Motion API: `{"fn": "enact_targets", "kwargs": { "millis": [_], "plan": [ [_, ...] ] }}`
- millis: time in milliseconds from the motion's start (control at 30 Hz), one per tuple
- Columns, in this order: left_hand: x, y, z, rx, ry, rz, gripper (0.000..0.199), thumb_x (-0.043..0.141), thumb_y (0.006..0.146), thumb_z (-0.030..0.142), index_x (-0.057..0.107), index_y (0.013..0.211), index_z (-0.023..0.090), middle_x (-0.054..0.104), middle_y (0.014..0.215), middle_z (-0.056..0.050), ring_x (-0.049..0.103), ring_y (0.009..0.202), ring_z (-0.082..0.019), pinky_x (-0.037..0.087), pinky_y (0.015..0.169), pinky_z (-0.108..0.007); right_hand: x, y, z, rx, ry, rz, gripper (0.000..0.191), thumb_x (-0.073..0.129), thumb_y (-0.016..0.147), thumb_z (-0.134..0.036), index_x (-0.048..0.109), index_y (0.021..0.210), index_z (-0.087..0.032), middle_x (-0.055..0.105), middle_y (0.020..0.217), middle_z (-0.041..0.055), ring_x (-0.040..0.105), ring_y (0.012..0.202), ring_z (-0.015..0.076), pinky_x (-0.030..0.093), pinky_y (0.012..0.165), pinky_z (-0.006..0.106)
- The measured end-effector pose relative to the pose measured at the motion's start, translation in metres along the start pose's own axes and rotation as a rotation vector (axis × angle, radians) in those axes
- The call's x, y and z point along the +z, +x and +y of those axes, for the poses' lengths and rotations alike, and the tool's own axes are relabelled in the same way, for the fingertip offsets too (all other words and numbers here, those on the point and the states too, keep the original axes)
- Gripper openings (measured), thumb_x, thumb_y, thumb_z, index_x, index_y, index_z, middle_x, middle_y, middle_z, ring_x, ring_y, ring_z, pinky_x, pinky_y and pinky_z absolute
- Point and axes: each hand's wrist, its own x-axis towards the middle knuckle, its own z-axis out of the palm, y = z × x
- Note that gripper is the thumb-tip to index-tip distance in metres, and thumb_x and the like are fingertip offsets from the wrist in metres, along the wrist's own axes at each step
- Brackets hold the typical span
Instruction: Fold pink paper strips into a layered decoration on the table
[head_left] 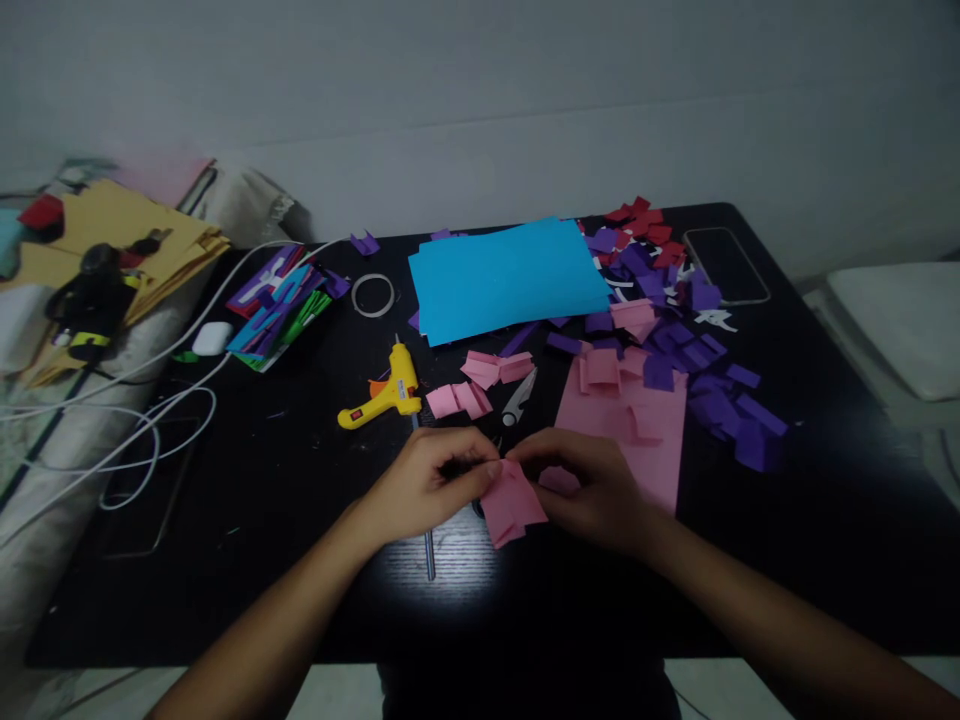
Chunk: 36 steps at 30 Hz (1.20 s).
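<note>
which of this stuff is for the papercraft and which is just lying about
Likely in use:
- pink piece, in both hands
- pink sheet
- scissors
- glue gun
- purple pieces

Probably just lying about:
- phone
- white case

A: Cam pos.?
B: Head-worn, POV, facing fwd & down over the black desk [285, 570].
A: How near?
B: Arm's reach or so: forearms [289, 620] run in from btm corners, L hand [431, 485] & R hand [596, 490] just below ctr.
A: Coverage?
B: Wide. Most of desktop's in, w/ gray wall [450, 140] across top.
A: Cams total?
B: Just 1, pic squeezed in ht.
</note>
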Motion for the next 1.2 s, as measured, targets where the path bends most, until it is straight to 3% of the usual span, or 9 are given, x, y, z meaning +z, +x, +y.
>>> {"fn": "enact_targets", "kwargs": {
  "millis": [367,667,900,1200],
  "plan": [
    [0.0023,0.0033,0.0072,0.006,-0.025,-0.018,0.020,0.062,0.098,0.027,0.069,0.083,0.015,0.063,0.066,0.001,0.055,0.059,-0.010,0.041,0.056,-0.020,0.0015,-0.0018,0.0039,-0.052,0.016,0.019,0.020,0.073,0.088,-0.012,0.076,0.106,-0.020,0.080,0.094,0.0060,0.076,0.077,0.0166,0.063,0.066,0.026],
    [0.0002,0.0021,0.0047,-0.003,-0.027,-0.078,0.020,0.061,0.097,0.026,0.068,0.082,0.015,0.064,0.066,0.001,0.055,0.059,-0.010,0.041,0.057,-0.021,0.0004,-0.0021,0.0018,-0.023,-0.002,-0.042,0.018,0.074,0.088,-0.013,0.075,0.105,-0.020,0.078,0.091,0.0053,0.075,0.078,0.0161,0.060,0.068,0.026],
    [0.0003,0.0025,0.0031,-0.014,-0.039,-0.104,0.019,0.061,0.097,0.025,0.069,0.082,0.015,0.065,0.067,0.001,0.056,0.060,-0.011,0.042,0.057,-0.021,-0.0007,-0.0023,0.0030,-0.084,0.019,-0.067,0.025,0.073,0.088,-0.012,0.074,0.111,-0.022,0.078,0.098,0.0064,0.075,0.086,0.0176,0.061,0.073,0.028],
    [0.0050,0.0021,0.0004,-0.060,-0.190,0.070,0.011,0.072,0.092,0.026,0.072,0.092,0.015,0.071,0.077,-0.002,0.063,0.067,-0.012,0.047,0.060,-0.021,-0.0009,0.0000,0.0045,-0.019,0.019,-0.054,0.020,0.073,0.088,-0.011,0.073,0.105,-0.020,0.076,0.092,0.0056,0.072,0.077,0.0161,0.059,0.067,0.027]
  ]
}}
